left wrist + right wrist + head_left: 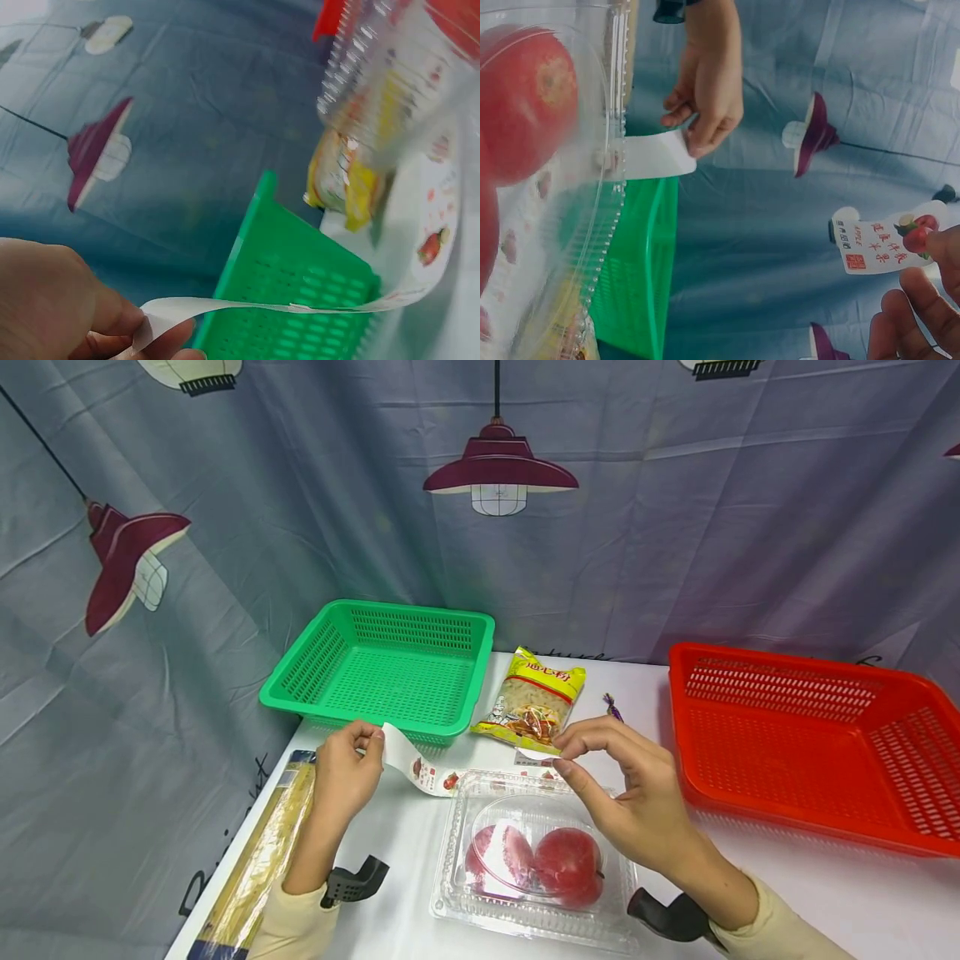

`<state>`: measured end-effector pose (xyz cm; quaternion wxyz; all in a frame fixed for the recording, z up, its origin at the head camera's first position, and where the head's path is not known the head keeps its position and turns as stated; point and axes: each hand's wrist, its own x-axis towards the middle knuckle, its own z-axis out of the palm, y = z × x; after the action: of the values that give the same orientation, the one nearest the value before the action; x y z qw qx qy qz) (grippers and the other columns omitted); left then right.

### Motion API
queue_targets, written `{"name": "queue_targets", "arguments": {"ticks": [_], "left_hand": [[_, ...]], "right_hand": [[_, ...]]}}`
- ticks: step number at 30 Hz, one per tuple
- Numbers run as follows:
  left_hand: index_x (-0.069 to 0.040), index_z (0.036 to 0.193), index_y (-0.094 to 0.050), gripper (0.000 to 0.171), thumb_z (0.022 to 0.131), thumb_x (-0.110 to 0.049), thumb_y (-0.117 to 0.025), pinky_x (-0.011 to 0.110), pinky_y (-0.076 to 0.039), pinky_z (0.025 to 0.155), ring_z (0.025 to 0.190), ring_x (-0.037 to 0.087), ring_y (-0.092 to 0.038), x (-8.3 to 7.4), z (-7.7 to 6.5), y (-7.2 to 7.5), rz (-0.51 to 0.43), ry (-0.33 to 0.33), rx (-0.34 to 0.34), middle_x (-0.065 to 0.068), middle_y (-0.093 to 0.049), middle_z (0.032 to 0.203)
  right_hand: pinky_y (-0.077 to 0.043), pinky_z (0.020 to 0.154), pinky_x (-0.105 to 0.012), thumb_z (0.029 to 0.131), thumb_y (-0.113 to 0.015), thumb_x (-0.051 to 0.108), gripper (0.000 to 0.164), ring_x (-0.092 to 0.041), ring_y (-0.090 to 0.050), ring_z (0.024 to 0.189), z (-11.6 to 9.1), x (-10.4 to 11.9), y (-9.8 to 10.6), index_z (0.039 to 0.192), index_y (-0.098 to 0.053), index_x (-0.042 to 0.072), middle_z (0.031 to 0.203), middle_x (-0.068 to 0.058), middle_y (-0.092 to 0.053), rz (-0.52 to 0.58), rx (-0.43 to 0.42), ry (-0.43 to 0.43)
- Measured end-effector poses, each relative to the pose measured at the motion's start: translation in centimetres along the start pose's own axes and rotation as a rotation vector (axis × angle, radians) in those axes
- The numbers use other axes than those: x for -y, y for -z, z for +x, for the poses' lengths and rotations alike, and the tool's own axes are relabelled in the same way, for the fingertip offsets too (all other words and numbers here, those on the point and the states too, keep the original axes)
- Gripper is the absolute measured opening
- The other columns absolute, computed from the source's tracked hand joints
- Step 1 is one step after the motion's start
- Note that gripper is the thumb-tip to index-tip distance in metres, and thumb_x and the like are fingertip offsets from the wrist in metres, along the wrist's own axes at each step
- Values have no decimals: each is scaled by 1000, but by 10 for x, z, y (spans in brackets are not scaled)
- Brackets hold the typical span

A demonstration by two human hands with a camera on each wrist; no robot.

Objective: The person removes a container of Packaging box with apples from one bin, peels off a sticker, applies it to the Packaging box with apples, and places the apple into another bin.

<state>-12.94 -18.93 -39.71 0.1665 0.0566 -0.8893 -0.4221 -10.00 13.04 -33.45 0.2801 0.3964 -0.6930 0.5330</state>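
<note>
My left hand (348, 772) pinches the bare white end of a strip of labels (427, 777). The strip, printed with small red fruit, curves down to the table and runs behind the far edge of a clear plastic box (540, 928). Two red apples (567, 864) show through the closed lid. Above the box's right side, my right hand (637, 793) holds a single label (877, 244) between thumb and fingers. In the right wrist view that label bears an apple picture and red writing, and is apart from the strip.
A green basket (375, 685) stands at the back left, a red basket (772, 760) at the right. Between them lie a yellow food packet (532, 697) and a small purple-wrapped item (612, 707). A long yellowish package (258, 860) lies along the left table edge.
</note>
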Motion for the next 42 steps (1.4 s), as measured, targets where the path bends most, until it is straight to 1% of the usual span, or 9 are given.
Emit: {"name": "queue_targets", "arguments": {"ticks": [7,10,14,17,22,24,31,36,42], "left_hand": [[0,96,-71,18,97,-11,-57,33,-38,46,43,15,-46,18,0,-7,60,27,-46,10,-66,77],[0,95,-71,18,96,-11,-57,35,-39,49,48,19,-49,25,2,-10,93,34,-67,10,-66,75],[1,93,-71,19,96,-10,-57,40,-41,57,59,26,-55,35,5,-15,142,31,-104,9,-65,72],[2,93,-71,18,95,-10,-57,42,-43,57,60,29,-57,42,8,-19,179,23,-116,9,-65,71],[5,94,-70,18,95,-8,-58,38,-43,46,52,26,-58,49,13,-25,227,8,-107,11,-65,68],[5,95,-70,18,95,-8,-58,38,-43,45,52,26,-58,50,15,-28,245,10,-101,12,-66,69],[5,93,-70,17,94,-8,-59,42,-46,46,55,29,-61,52,19,-37,275,14,-86,14,-67,70],[4,90,-70,17,94,-9,-60,44,-46,47,56,32,-61,53,19,-44,286,13,-81,15,-67,69],[2,88,-70,18,94,-11,-59,44,-45,45,54,31,-60,55,18,-52,287,40,-35,17,-67,71]], "right_hand": [[-49,90,-27,69,-72,-18,32,-21,-63,92,-4,-3,0,89,-66,5,94,-7,-68,-22,10,-33],[-49,90,-27,70,-73,-18,30,-23,-63,92,-5,-4,-1,89,-66,5,94,-7,-68,-10,12,-28],[-49,90,-27,73,-73,-16,27,-24,-62,92,-5,-4,-1,89,-66,5,92,-8,-67,10,13,-15],[-49,91,-27,74,-73,-15,25,-24,-62,92,-6,-5,-2,88,-66,4,91,-10,-67,14,12,-12],[-49,91,-27,76,-73,-14,23,-24,-62,92,-7,-6,-2,88,-65,4,91,-10,-67,19,11,-12],[-49,90,-27,75,-73,-14,24,-24,-62,92,-7,-7,-2,88,-65,4,91,-10,-67,22,12,-15],[-49,89,-26,73,-73,-16,28,-22,-62,92,-9,-7,-2,89,-66,5,91,-11,-66,27,16,-33],[-49,89,-26,71,-73,-17,29,-22,-62,92,-9,-7,-1,89,-66,5,92,-9,-67,7,13,-37],[-49,88,-26,74,-74,-16,27,-21,-61,91,-9,-7,-1,89,-66,5,91,-9,-67,13,14,-43]]}}
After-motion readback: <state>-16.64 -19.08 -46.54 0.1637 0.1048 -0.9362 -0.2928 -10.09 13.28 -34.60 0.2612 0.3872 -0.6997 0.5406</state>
